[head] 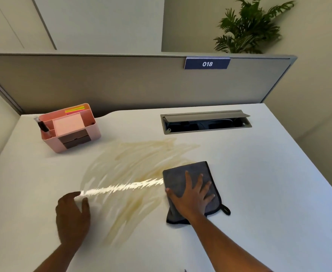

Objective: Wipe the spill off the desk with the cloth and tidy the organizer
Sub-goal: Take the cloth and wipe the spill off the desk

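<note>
A smeared yellowish spill (pixel 133 173) streaks across the middle of the white desk (pixel 269 183), with a bright glare line through it. A folded grey cloth (pixel 180 177) lies at the spill's right edge. My right hand (pixel 192 197) presses flat on the cloth, fingers spread. My left hand (pixel 72 214) rests on the bare desk at the spill's left edge, fingers loosely curled and holding nothing. A pink organizer (pixel 72 130) stands at the back left with a pink note pad, coloured sticky tabs and a dark pen in its compartments.
A cable hatch (pixel 206 122) with its lid raised is set into the desk at the back right. A grey partition (pixel 122 85) with a blue "018" tag runs along the back. A potted plant (pixel 253 26) stands behind it.
</note>
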`<state>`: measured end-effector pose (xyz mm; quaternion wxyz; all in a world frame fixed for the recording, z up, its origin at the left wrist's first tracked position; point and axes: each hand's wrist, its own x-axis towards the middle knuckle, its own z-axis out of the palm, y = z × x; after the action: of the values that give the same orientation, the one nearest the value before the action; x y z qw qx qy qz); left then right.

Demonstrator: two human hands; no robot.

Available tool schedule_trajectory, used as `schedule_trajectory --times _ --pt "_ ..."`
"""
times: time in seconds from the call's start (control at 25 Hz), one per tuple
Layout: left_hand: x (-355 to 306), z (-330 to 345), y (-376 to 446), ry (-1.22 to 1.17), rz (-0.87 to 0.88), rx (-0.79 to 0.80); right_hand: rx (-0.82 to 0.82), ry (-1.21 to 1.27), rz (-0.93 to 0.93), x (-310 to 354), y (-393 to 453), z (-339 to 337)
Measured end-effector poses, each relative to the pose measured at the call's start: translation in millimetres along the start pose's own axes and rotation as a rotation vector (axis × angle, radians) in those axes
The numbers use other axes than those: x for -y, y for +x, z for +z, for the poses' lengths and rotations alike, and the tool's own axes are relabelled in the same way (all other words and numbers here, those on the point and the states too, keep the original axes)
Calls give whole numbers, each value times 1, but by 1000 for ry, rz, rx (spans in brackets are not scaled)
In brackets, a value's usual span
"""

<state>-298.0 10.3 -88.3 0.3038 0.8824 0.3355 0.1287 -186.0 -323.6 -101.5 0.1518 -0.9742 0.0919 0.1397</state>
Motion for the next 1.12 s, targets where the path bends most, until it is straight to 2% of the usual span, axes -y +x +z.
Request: schedule_trajectory --times 0.12,0.2,0.4,0.68,0.84,1.12 --pt "43 -11 16 108 -45 -17 -53 -112 -9 1 13 20" --pt "62 -13 28 223 -49 31 -103 -122 -2 0 15 27" --pt "63 -8 71 392 40 108 -161 -91 -1 -3 26 35" --pt "69 0 81 356 88 86 -165 -65 -4 2 101 8" --pt "69 5 83 348 78 128 -160 -111 -25 20 143 -2" --pt "77 9 86 393 99 184 -117 -198 -244 83 183 2"
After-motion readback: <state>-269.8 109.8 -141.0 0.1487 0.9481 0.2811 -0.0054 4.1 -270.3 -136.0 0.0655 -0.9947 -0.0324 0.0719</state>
